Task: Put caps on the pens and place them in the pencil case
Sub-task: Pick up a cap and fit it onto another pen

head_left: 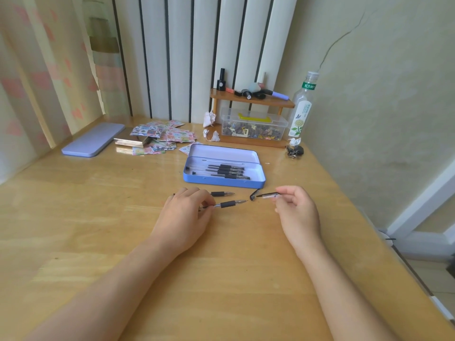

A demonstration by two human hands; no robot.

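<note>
My left hand [187,212] grips an uncapped black-grip pen [229,204], its tip pointing right just above the wooden desk. A second uncapped pen [222,193] lies on the desk behind it, partly hidden by my fingers. My right hand [294,207] pinches a pen cap [268,195] with its open end facing left, a short gap from the pen tip. Another black cap [254,195] lies on the desk between the two hands. Beyond them the blue tin pencil case [258,182] is open, with several pens [227,171] lying inside.
The case's purple lid [92,140] lies at the back left beside a spread of patterned cards [160,136]. At the back right are a clear box of small items [253,127] under a wooden shelf [252,100], a plastic bottle [301,109] and keys [295,150].
</note>
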